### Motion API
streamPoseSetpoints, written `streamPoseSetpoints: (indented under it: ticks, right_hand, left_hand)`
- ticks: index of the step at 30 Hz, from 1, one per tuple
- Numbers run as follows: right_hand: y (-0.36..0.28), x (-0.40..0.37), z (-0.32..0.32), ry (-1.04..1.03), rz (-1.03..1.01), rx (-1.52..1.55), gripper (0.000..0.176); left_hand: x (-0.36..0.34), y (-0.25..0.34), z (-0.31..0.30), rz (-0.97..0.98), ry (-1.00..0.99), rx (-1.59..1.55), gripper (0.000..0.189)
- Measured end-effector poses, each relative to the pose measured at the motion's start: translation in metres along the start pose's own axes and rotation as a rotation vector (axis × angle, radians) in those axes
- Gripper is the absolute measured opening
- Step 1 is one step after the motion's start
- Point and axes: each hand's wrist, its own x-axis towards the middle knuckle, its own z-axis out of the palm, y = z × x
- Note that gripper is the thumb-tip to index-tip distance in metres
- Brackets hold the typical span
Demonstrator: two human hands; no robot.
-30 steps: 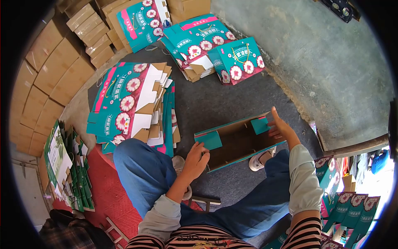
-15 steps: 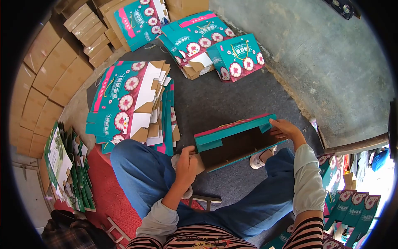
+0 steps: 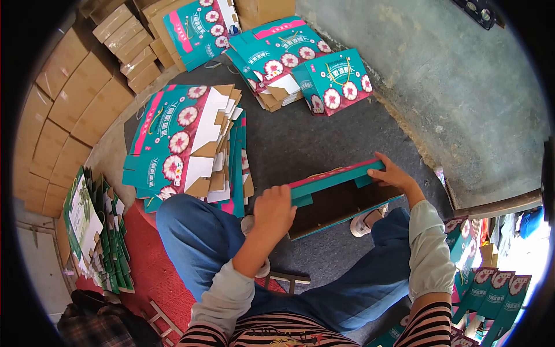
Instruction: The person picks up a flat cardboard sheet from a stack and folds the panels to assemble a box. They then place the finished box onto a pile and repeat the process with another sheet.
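A teal and pink cardboard gift box (image 3: 338,180) lies between my knees, its open side towards me and its dark brown inside showing. My left hand (image 3: 274,211) is closed at the box's upper left end, with the fingertips partly hidden. At the opposite end, my right hand (image 3: 394,175) grips the upper right corner, thumb on the teal edge flap. A short teal tab hangs down inside the opening near each end. Left of the box lies a stack of flat printed cartons (image 3: 173,144).
Another carton stack (image 3: 277,49) and a formed box with a yellow cord handle (image 3: 335,81) stand farther back. Brown cartons (image 3: 63,104) line the left side, near green-edged folded cartons (image 3: 98,231). A concrete wall (image 3: 439,87) rises at right. More teal cartons (image 3: 491,295) lie lower right.
My left hand has moved up and right from the box's lower left side onto its upper left end. My right thumb has shifted slightly along the corner.
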Motion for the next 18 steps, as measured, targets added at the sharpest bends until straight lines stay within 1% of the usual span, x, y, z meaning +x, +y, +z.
streamPoseSetpoints:
  ticks: [1,3,4,6,7,9,12,13,16,18]
  right_hand:
    - [-0.005,-0.003,0.003,-0.003,0.041,0.045,0.097]
    - [-0.004,-0.001,0.004,0.013,0.077,0.022,0.099]
    - [-0.003,0.000,0.004,0.020,0.095,0.013,0.100]
    - [0.001,-0.002,0.000,-0.046,0.138,-0.006,0.101]
    - [-0.001,-0.005,-0.001,-0.078,0.160,-0.015,0.101]
    - [-0.003,-0.011,-0.001,-0.075,0.203,-0.124,0.103]
    - [-0.008,-0.016,0.001,-0.051,0.247,-0.261,0.106]
    - [-0.009,-0.016,0.001,-0.039,0.258,-0.300,0.107]
    - [0.011,-0.002,0.010,0.144,0.114,-0.781,0.105]
    - [-0.014,-0.005,0.018,0.101,0.187,-0.986,0.101]
  left_hand:
    - [0.004,0.005,0.008,0.034,0.022,0.102,0.031]
    - [0.015,0.012,0.035,0.107,0.063,0.307,0.031]
    - [0.016,0.016,0.037,0.100,0.026,0.312,0.031]
    - [0.016,0.019,0.042,0.082,-0.050,0.323,0.030]
    - [0.013,0.018,0.041,0.115,-0.068,0.289,0.030]
    - [0.006,0.013,0.038,0.185,-0.104,0.221,0.030]
    - [0.006,0.007,0.027,0.172,-0.253,0.120,0.033]
    - [0.004,0.004,0.024,0.181,-0.264,0.094,0.035]
    - [-0.001,-0.005,0.017,0.199,-0.275,0.013,0.037]
    - [-0.009,-0.011,0.019,0.192,-0.259,-0.046,0.037]
